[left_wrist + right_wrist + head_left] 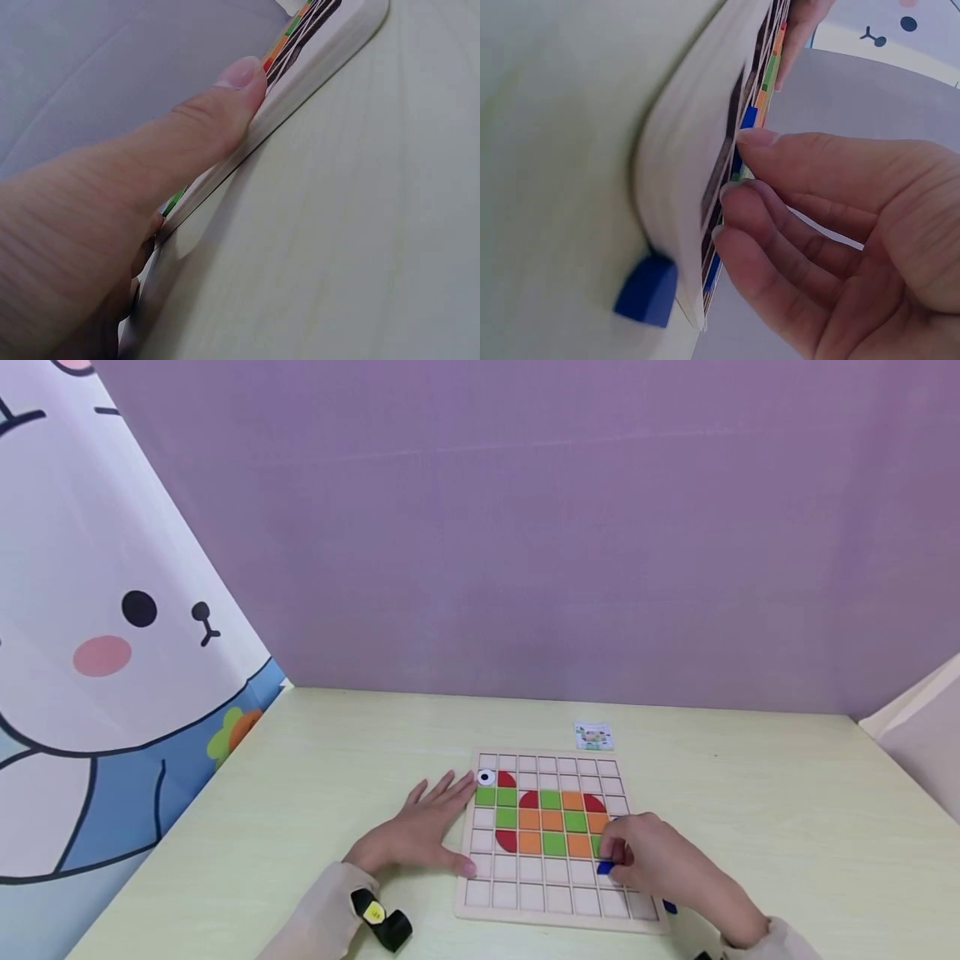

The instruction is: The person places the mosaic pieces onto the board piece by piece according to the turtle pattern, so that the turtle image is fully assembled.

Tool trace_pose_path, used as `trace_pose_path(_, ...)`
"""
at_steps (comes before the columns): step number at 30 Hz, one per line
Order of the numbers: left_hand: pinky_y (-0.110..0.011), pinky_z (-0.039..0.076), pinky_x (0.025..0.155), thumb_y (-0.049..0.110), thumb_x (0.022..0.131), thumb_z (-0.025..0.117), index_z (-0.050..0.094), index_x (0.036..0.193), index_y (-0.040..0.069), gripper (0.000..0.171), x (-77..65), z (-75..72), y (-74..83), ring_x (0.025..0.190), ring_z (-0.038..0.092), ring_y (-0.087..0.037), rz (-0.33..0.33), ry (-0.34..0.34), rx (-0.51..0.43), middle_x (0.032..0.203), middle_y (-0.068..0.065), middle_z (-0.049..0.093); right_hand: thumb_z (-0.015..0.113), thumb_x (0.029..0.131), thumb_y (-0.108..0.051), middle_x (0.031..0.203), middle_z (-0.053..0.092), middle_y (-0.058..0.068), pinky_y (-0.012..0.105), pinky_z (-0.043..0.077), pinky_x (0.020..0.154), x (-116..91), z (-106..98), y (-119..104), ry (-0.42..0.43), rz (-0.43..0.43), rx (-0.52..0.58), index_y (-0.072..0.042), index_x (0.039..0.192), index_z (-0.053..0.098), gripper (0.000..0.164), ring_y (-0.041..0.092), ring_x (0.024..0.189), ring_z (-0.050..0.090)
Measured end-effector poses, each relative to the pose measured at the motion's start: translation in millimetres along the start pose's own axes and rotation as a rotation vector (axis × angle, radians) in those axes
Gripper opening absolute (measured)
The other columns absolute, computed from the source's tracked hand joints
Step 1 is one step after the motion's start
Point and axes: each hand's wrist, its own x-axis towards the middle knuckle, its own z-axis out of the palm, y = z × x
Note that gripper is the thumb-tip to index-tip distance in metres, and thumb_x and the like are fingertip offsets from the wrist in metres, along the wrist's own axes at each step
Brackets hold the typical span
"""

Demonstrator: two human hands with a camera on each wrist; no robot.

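A square wooden grid board lies on the table, with red, green and orange tiles and a white eye tile in its cells. My left hand rests along the board's left edge, fingers spread; its thumb lies on the rim. At the right side of the coloured pattern my right hand pinches a blue tile close over the grid, thumb and curled fingers at it. Another strip of blue shows on the board by those fingers, which hide part of the pattern.
A second blue piece lies on the table beside the board's right edge. Behind the board is a small picture card. A purple wall closes the table's back, and a cartoon-printed sheet hangs at the left.
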Motion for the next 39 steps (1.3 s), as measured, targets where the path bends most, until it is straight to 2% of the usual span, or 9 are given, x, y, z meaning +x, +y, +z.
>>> trace_pose_path(8,-0.057,-0.003,0.117,0.068,0.071,0.067,0.012,0.154,0.016,0.112,1.5,1.1,-1.0,0.149,-0.002,-0.027,0.006,0.003,0.004,0.162,0.0,0.007,0.076,0.075,-0.004,0.068,0.05,-0.009,0.018,0.037,0.054,-10,-7,12,0.017,-0.012,-0.017,-0.017,0.075,0.06,0.02,0.004,0.063,0.043)
trace_pose_path(16,-0.057,-0.003,0.117,0.068,0.071,0.067,0.012,0.154,0.015,0.113,1.1,2.3,-2.8,0.149,-0.002,-0.028,0.008,0.007,0.005,0.162,0.0,0.006,0.077,0.073,-0.005,0.077,0.056,-0.008,0.018,0.043,0.057,-25,-14,31,-0.018,-0.04,0.042,-0.015,0.082,0.062,0.02,0.002,0.067,0.046)
trace_pose_path(22,-0.057,-0.002,0.117,0.069,0.071,0.066,0.012,0.154,0.015,0.112,1.3,2.9,-3.9,0.149,-0.001,-0.028,0.016,0.009,0.017,0.162,0.0,0.006,0.08,0.07,-0.005,0.079,0.055,-0.006,0.018,0.042,0.058,-35,-15,40,-0.057,0.028,0.073,-0.014,0.086,0.063,0.025,0.004,0.068,0.046)
trace_pose_path(26,-0.057,-0.003,0.117,0.068,0.072,0.067,0.012,0.154,0.015,0.112,1.2,2.1,-3.9,0.149,-0.001,-0.028,0.016,0.009,0.017,0.162,0.0,0.006,0.081,0.069,-0.005,0.078,0.055,-0.006,0.018,0.043,0.059,-40,-14,44,-0.066,0.029,0.086,-0.016,0.086,0.063,0.027,0.004,0.069,0.047)
trace_pose_path(39,-0.057,-0.003,0.117,0.068,0.071,0.067,0.012,0.154,0.017,0.112,3.3,3.4,-5.2,0.149,-0.002,-0.027,0.007,0.005,0.0,0.162,0.002,0.005,0.079,0.073,-0.008,0.073,0.051,-0.009,0.018,0.039,0.056,-44,-8,51,-0.076,-0.001,0.069,-0.019,0.078,0.058,0.024,0.0,0.066,0.044)
